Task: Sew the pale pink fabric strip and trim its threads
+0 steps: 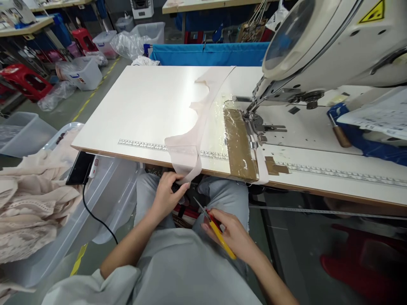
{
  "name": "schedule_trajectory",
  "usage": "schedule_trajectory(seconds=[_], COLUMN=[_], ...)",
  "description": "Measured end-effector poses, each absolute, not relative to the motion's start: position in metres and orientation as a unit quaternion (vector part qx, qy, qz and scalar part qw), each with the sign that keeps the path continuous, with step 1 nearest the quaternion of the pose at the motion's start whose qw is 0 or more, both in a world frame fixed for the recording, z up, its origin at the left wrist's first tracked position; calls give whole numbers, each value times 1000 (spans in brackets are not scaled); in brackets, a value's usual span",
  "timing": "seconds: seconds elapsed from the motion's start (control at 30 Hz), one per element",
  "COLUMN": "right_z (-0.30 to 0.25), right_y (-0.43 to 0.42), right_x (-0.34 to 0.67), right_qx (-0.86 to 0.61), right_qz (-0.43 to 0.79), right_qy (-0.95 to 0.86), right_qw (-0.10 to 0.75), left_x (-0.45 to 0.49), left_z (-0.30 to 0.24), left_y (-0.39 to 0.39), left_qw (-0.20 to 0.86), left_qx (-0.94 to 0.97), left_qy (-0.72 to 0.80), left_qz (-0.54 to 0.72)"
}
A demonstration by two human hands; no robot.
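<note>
My left hand (169, 191) is closed on the near end of a pale pink fabric piece (190, 127) at the table's front edge. The fabric has a scalloped left side and stretches back across the white table. Over my lap, my right hand (229, 232) grips a pair of thread snips (219, 237) with yellow and red on the handle. Their metal blades point up and left toward my left hand, apart from the fabric. A sewing machine (318, 55) stands on the table to the right, its needle area (251, 114) beside a brown taped patch (240, 146).
Printed rulers (143, 145) run along the table's front edge. At left, a clear plastic bin (95, 199) holds pale fabric, with a black phone (80, 168) and cable at its rim. A wooden-handled tool (340, 132) lies right of the machine. Red stools (25, 82) stand on the floor.
</note>
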State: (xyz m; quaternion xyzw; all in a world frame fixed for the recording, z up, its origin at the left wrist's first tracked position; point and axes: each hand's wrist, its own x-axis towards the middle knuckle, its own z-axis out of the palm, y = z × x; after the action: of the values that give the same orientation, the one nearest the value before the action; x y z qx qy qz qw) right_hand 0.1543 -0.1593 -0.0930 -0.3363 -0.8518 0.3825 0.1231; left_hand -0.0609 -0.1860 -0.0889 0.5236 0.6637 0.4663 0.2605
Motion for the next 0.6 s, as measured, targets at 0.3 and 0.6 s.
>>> schedule_trajectory(seconds=[0.3,0.6], right_z=[-59,-11], right_y=[-141,-79], right_x=[132,76], right_qx=[-315,-149], right_qz=[429,317], right_qy=[-774,-932], right_qw=[344,87], left_x=[-56,-86], left_z=[-82,-66], left_y=[-207,-230], left_qw=[596,568], left_qx=[319,359], left_qy=[548,549], left_qz=[492,497])
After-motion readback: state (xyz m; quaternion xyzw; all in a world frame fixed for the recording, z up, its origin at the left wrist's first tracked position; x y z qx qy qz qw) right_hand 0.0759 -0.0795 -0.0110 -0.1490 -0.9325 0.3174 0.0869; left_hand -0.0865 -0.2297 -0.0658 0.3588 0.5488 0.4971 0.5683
